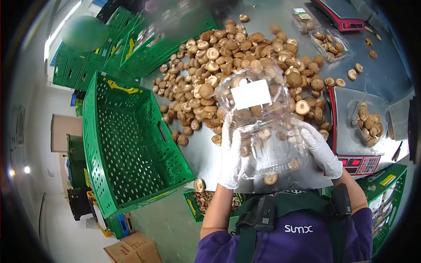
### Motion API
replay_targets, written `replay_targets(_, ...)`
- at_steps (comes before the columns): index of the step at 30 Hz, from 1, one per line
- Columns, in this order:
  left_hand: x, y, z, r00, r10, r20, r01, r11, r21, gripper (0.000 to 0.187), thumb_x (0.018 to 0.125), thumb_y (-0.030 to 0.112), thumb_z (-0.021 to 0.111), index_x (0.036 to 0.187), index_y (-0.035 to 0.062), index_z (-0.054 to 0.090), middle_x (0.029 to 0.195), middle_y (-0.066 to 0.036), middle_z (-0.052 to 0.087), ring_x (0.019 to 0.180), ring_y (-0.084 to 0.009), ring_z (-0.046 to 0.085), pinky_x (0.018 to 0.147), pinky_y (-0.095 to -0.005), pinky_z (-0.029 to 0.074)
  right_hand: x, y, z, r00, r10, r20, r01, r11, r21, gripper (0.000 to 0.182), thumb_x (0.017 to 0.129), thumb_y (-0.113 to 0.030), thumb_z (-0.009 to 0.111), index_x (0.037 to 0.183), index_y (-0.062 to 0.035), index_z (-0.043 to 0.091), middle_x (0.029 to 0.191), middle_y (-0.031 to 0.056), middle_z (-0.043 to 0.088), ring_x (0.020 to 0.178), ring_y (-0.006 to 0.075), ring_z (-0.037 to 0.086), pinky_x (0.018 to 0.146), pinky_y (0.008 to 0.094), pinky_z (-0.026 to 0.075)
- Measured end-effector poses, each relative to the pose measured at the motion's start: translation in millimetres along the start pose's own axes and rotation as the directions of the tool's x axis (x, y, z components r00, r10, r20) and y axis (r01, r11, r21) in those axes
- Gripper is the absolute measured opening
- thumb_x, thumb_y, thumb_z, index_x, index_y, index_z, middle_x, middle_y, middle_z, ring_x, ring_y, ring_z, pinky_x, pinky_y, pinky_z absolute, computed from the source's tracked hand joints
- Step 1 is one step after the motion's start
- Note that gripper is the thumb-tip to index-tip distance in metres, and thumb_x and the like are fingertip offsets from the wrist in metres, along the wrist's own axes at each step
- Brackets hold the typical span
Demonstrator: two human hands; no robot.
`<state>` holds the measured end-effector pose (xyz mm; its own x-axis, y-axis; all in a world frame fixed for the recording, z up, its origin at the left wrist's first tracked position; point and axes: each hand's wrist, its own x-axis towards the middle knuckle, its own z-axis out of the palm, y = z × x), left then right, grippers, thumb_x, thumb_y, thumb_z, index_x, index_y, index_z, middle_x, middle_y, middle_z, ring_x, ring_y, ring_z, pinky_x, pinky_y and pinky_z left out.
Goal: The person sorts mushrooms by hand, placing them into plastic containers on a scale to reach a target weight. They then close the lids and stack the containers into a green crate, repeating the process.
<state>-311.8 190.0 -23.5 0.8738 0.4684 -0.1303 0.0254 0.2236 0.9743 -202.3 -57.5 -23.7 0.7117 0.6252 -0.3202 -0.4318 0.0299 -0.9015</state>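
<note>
A clear plastic clamshell container [274, 151] hangs open over the metal table, its lid bearing a white label [251, 94]. My left hand [230, 153], in a white glove, is closed on its left side. On the right side, my right hand [316, 147], also gloved, grips the edge near the hinge. Mushrooms show through the clear plastic; whether any lie inside cannot be made out. Behind the container spreads a large pile of brown mushrooms [210, 65].
An empty green crate [127, 144] stands at the left. To the right, a red scale [351, 122] carries a filled container [370, 125]. Another scale [346, 22] and two packed containers [331, 46] are at the back right. A crate of mushrooms [206, 204] sits below the table edge.
</note>
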Motion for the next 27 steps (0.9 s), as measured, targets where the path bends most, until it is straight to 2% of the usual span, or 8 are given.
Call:
replay_targets(3, 4.4, 5.6, -20.2, 0.989, 0.081, -0.123, -0.078, 0.997, 0.029, 0.06, 0.105, 0.036, 0.051, 0.156, 0.0144, 0.027, 0.149, -0.011, 0.042, 0.124, -0.0278, 0.054, 0.094, -0.0396, 0.053, -6.9, 21.8, 0.5, 1.0, 0.017, -0.015, -0.017, 1.0, -0.025, 0.045, 0.104, -0.025, 0.055, 0.144, -0.0068, 0.049, 0.129, -0.0002, 0.06, 0.113, 0.008, 0.055, 0.094, 0.0249, 0.046)
replay_targets(7, 39.7, 36.2, -63.8, 0.945, 0.245, -0.215, -0.125, 0.881, 0.456, 0.052, 0.106, 0.03, 0.045, 0.151, 0.006, 0.035, 0.148, -0.014, 0.042, 0.127, -0.0261, 0.049, 0.102, -0.0389, 0.048, -32.6, 32.5, 4.5, 0.988, -0.11, -0.107, 0.067, 0.936, -0.345, 0.041, 0.097, -0.013, 0.062, 0.138, -0.0069, 0.056, 0.121, 0.0023, 0.061, 0.106, 0.009, 0.06, 0.094, 0.0262, 0.048)
replay_targets(9, 60.4, 47.1, -83.1, 0.936, 0.12, -0.332, -0.108, 0.993, 0.055, 0.052, 0.105, 0.026, 0.048, 0.15, 0.0019, 0.036, 0.147, -0.017, 0.042, 0.127, -0.0273, 0.05, 0.106, -0.0378, 0.043, -45.3, 30.1, 5.9, 0.982, -0.13, -0.138, 0.063, 0.909, -0.412, 0.039, 0.096, -0.011, 0.063, 0.134, -0.0058, 0.058, 0.117, 0.0049, 0.062, 0.104, 0.0116, 0.062, 0.092, 0.0273, 0.05)
replay_targets(13, 87.3, 35.8, -134.3, 0.678, 0.536, -0.503, 0.064, 0.639, 0.767, 0.065, 0.099, 0.023, 0.059, 0.15, -0.0038, 0.03, 0.144, -0.02, 0.043, 0.134, -0.0304, 0.042, 0.113, -0.0407, 0.034, -64.6, 40.1, 7.8, 0.949, -0.252, -0.19, 0.102, 0.815, -0.571, 0.037, 0.091, -0.01, 0.067, 0.127, -0.0086, 0.063, 0.109, 0.0085, 0.063, 0.101, 0.0202, 0.065, 0.088, 0.032, 0.052)
replay_targets(15, 76.0, 49.4, -91.0, 0.547, 0.783, -0.296, -0.017, 0.365, 0.931, 0.063, 0.095, 0.017, 0.063, 0.148, -0.003, 0.035, 0.137, -0.023, 0.047, 0.124, -0.0366, 0.047, 0.11, -0.0454, 0.037, -70.7, 57.1, 4.0, 0.912, -0.381, -0.151, 0.163, 0.676, -0.719, 0.038, 0.088, -0.011, 0.069, 0.126, -0.0099, 0.064, 0.109, 0.01, 0.063, 0.1, 0.0247, 0.065, 0.088, 0.0347, 0.053)
replay_targets(17, 66.1, 59.4, -23.5, 0.584, 0.809, -0.067, -0.236, 0.248, 0.94, 0.064, 0.09, 0.013, 0.067, 0.145, -0.0021, 0.038, 0.137, -0.024, 0.047, 0.124, -0.0398, 0.047, 0.11, -0.0477, 0.036, -76.8, 66.6, 5.5, 0.929, -0.341, -0.146, 0.082, 0.572, -0.816, 0.042, 0.085, -0.016, 0.071, 0.125, -0.0124, 0.064, 0.116, 0.014, 0.062, 0.106, 0.0319, 0.061, 0.091, 0.0401, 0.051)
replay_targets(21, 84.2, 35.5, 53.0, 0.641, 0.557, 0.527, -0.627, -0.016, 0.779, 0.069, 0.085, 0.02, 0.071, 0.145, 0.0041, 0.042, 0.144, -0.023, 0.042, 0.132, -0.0413, 0.041, 0.111, -0.0544, 0.031, -74.9, 84.1, 9.9, 0.941, -0.33, -0.077, 0.063, 0.394, -0.917, 0.048, 0.084, -0.025, 0.071, 0.13, -0.0162, 0.061, 0.131, 0.02, 0.053, 0.12, 0.0385, 0.052, 0.098, 0.0474, 0.045)
replay_targets(27, 110.4, 17.8, 76.0, 0.784, 0.306, 0.54, -0.474, -0.266, 0.839, 0.068, 0.089, 0.035, 0.068, 0.149, 0.017, 0.041, 0.146, -0.018, 0.046, 0.141, -0.0401, 0.034, 0.112, -0.0602, 0.025, -68.9, 103.3, 13.0, 0.975, -0.223, -0.003, 0.09, 0.406, -0.91, 0.049, 0.087, -0.023, 0.068, 0.134, -0.0154, 0.056, 0.135, 0.021, 0.05, 0.124, 0.04, 0.049, 0.101, 0.0481, 0.045)
